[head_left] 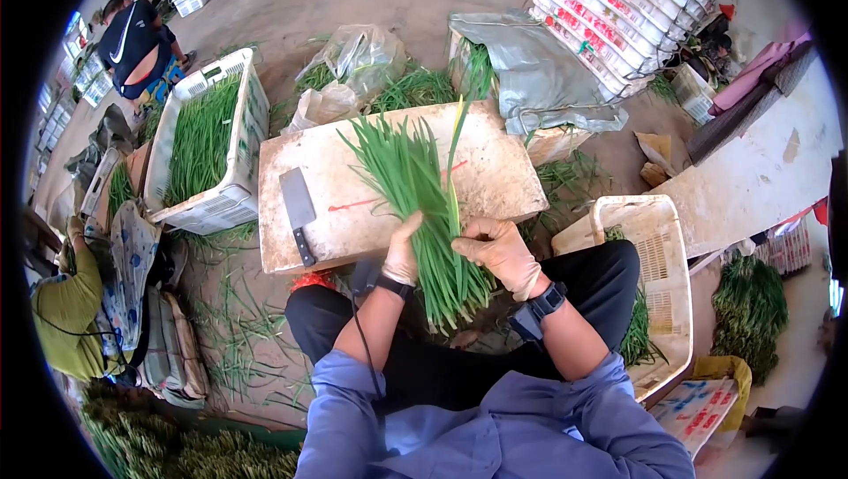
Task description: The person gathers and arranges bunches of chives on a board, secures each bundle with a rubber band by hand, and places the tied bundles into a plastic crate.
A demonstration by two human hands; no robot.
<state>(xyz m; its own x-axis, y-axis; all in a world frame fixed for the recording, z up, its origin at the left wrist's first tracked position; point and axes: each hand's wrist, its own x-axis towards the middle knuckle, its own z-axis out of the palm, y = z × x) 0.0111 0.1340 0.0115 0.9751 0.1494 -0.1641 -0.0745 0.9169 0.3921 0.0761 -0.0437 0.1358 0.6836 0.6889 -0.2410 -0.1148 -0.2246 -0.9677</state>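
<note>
Gloved, my left hand is wrapped round the left side of a bunch of long green leafy stalks. The bunch's tips fan out over a stained white block, and its pale cut ends hang over my lap. My right hand, also gloved, pinches a yellowish leaf at the bunch's right side; that leaf stands up above the others. A cleaver with a black handle lies flat on the block's left part, touched by neither hand.
White crates of green stalks stand at the left and right. Behind the block are plastic bags and a grey sheet. Stacked baskets rise at the back right. Two people sit or crouch at the left.
</note>
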